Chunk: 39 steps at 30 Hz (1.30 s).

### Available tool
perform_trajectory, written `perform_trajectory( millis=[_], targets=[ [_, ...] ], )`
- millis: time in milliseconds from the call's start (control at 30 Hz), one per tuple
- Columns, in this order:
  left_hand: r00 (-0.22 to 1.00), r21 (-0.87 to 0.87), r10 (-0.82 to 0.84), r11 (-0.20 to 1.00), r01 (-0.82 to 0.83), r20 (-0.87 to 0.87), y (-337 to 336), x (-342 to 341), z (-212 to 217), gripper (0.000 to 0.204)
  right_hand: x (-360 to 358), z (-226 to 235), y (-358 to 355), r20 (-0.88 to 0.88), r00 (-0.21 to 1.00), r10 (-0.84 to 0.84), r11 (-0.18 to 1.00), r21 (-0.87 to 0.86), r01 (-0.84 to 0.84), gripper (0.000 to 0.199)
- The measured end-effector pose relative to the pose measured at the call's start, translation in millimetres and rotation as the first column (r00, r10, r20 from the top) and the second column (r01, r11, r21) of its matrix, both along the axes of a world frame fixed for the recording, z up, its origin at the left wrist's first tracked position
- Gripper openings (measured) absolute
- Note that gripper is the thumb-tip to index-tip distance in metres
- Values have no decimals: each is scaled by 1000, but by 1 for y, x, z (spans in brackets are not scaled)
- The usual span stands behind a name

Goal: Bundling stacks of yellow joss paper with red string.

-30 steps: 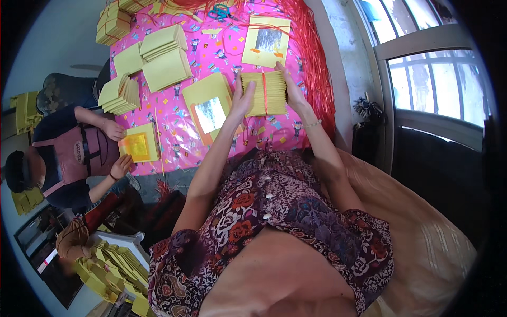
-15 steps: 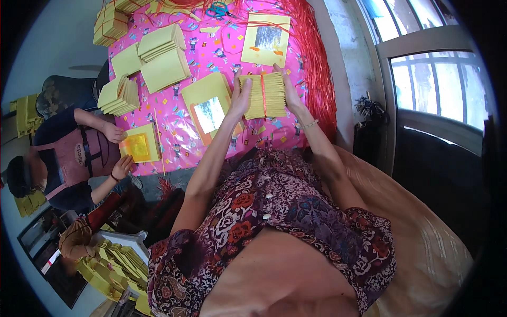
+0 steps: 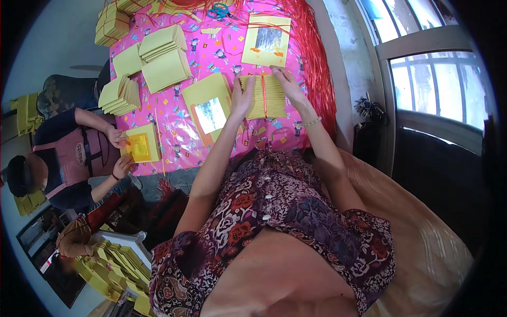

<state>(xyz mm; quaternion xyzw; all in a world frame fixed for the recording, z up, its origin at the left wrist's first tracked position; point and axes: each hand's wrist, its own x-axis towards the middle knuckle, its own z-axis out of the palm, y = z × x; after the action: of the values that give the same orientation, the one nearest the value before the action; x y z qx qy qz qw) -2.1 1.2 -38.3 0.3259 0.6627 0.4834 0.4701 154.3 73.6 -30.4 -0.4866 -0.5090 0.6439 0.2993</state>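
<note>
While gripped two-handed, one paper bundle [image 3: 265, 96].

1. The person wore a short-sleeved dress [image 3: 285, 211] in dark purple with red, orange and white flowers and paisley.
2. Small white buttons ran down its front.
3. Both forearms were bare below the sleeves.
4. A thin pale bracelet [image 3: 312, 122] circled the right wrist.

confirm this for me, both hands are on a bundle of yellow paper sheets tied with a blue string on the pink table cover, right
Not quite: the string is red-orange, not blue, as the head view shows. Both the left hand and the right hand are on the bundle of yellow paper sheets, which lies on the pink table cover.
</note>
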Motion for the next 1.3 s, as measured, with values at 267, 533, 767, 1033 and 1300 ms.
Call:
perform_trajectory(
  millis=[267,533,767,1033,1300],
  targets=[
    [999,7,-37,999,37,-16,0,0,3,69,-1,0,-1,-76,997,-5,997,-77,-1,47],
    [840,-40,-51,995,87,541,-5,-17,-5,77,5,-12,-16,-228,959,-169,977,-166,133,58],
    [826,-3,11,1000,-12,564,-29,-8,-63,80,9,-43,-53,-331,935,-129,969,-240,49,70],
    [875,-41,-18,998,43,484,-32,-13,-74,79,2,-51,-51,-385,901,-200,950,-301,82,62],
    [847,-11,98,994,-109,522,-34,-4,-41,69,-9,-35,-57,-402,874,-274,945,-284,165,60]
  ],
)
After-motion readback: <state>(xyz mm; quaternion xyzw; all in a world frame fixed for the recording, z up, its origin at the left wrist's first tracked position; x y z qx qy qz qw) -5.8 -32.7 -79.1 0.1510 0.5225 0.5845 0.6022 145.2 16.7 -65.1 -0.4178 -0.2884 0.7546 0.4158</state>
